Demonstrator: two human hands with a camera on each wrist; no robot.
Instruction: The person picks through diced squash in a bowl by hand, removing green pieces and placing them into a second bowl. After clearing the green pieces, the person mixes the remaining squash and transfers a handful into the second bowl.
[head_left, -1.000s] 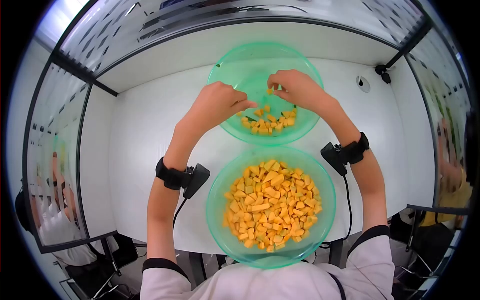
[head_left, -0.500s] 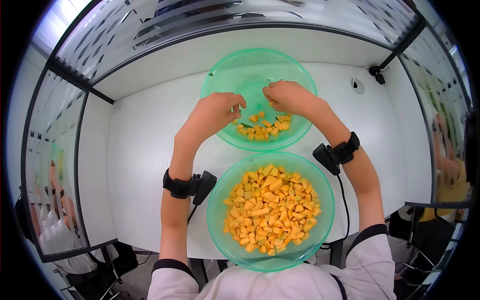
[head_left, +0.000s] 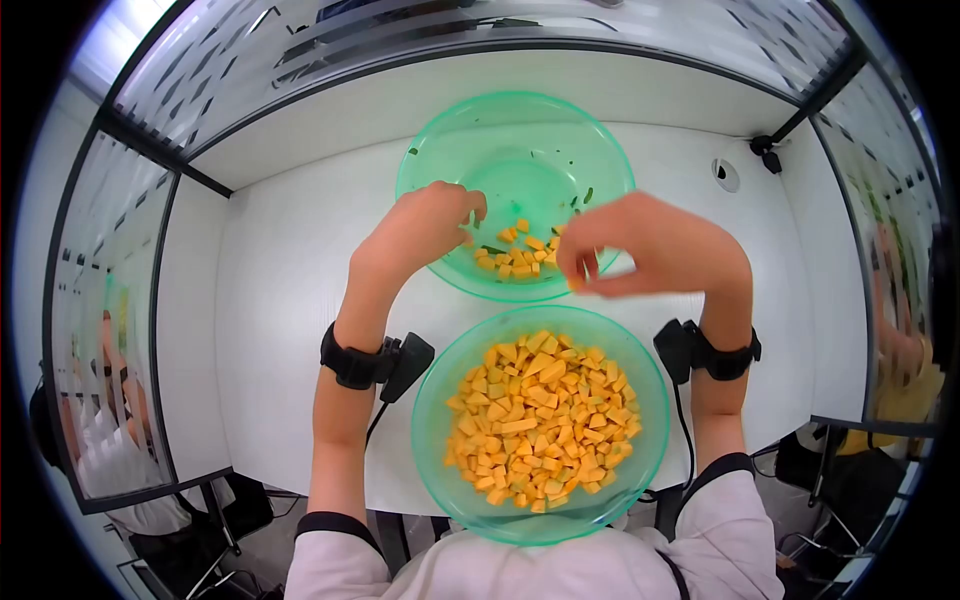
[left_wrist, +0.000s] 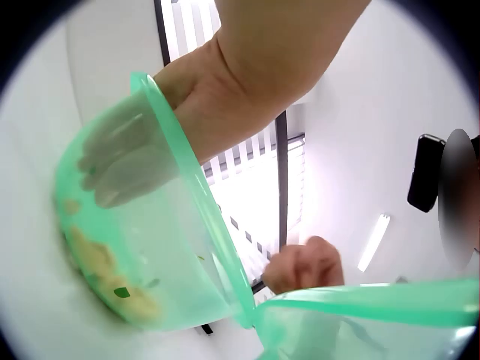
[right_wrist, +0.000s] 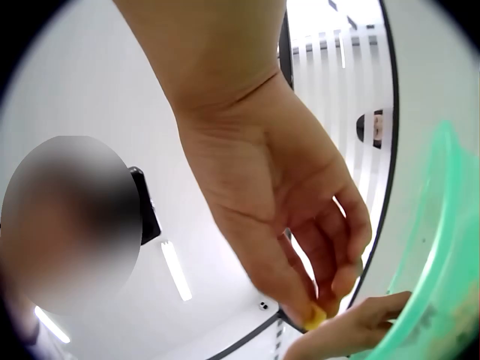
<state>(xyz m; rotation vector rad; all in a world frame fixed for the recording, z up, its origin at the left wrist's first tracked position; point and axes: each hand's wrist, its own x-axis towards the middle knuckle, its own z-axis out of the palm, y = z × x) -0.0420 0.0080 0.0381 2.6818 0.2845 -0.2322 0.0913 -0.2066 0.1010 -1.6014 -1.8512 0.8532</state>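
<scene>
My right hand (head_left: 650, 245) is over the near right rim of the far green bowl (head_left: 515, 104). Its thumb and fingertips pinch a small orange-yellow pumpkin piece (right_wrist: 315, 319). My left hand (head_left: 425, 230) reaches over the far bowl's left rim; through the bowl wall in the left wrist view its fingers look loosely extended, with no pumpkin seen in them. Several pumpkin cubes (head_left: 517, 265) and dark green peel scraps (head_left: 588, 195) lie in the far bowl. The near green bowl (head_left: 425, 420) holds a large heap of diced pumpkin (head_left: 540, 415).
Both bowls stand on a white table (head_left: 290, 330), one behind the other, rims close together. White low walls and framed glass panels (head_left: 115, 330) enclose the table. A cable hole (head_left: 726, 175) is at the back right. Black wrist cameras (head_left: 405, 367) with cables hang at both forearms.
My right hand has come from inside the far bowl toward me and to the right, carrying the pumpkin piece. The left hand, after drawing slightly back from the bowl's middle, stays at its left side.
</scene>
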